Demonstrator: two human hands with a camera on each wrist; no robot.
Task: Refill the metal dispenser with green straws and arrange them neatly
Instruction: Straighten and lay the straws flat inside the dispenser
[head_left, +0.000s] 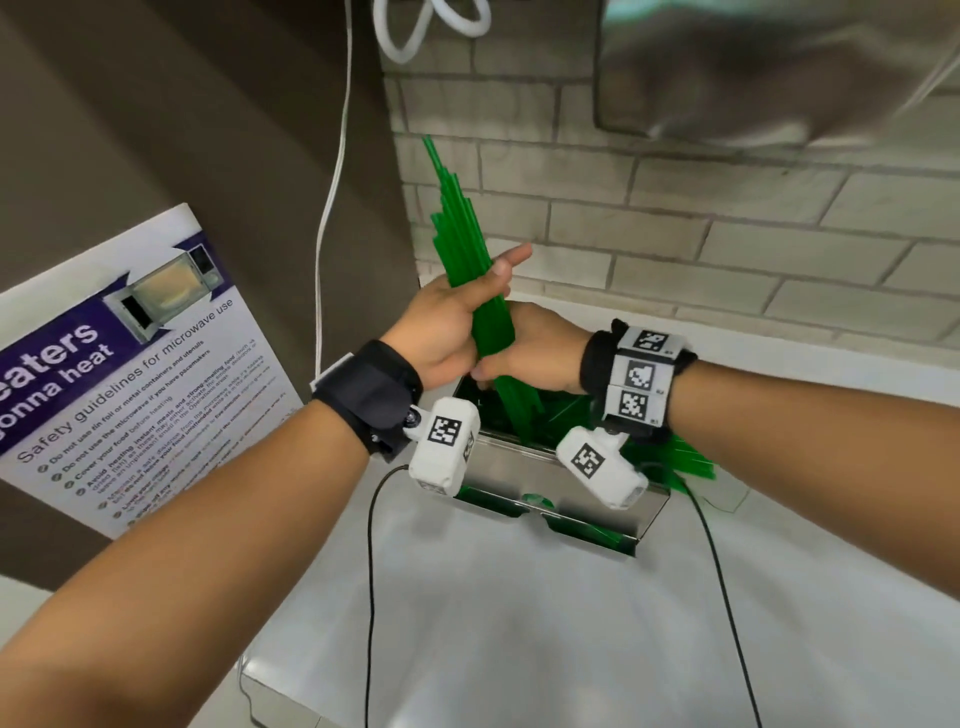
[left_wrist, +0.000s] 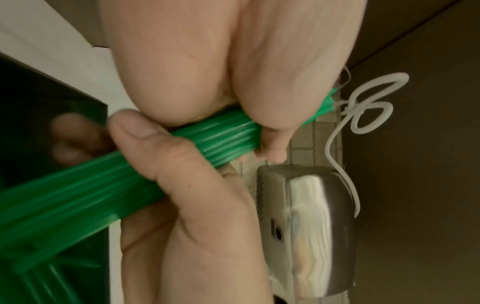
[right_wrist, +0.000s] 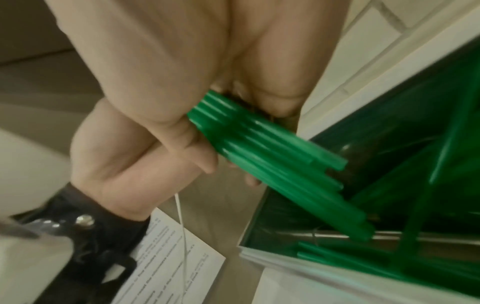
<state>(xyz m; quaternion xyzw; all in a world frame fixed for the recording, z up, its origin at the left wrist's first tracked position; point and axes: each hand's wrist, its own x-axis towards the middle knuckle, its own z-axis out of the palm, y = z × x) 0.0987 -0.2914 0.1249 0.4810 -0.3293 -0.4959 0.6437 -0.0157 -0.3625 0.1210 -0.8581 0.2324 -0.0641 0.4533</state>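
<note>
Both hands are gripping one bundle of green straws (head_left: 467, 244) over the open metal dispenser (head_left: 550, 467). The left hand (head_left: 447, 327) is wrapping it higher up, forefinger sticking out; the right hand (head_left: 535, 348) is clasping it just below, touching the left. The straws' lower ends are dipping inside the dispenser, which is sitting on the white surface (head_left: 519, 623) near the brick wall (head_left: 675, 239), with a poster (head_left: 130, 364) leaning to the left.

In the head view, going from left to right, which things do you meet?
Microwave safety poster → white cable → left hand → bundle of green straws → right hand → loose straws beside the metal dispenser.
</note>
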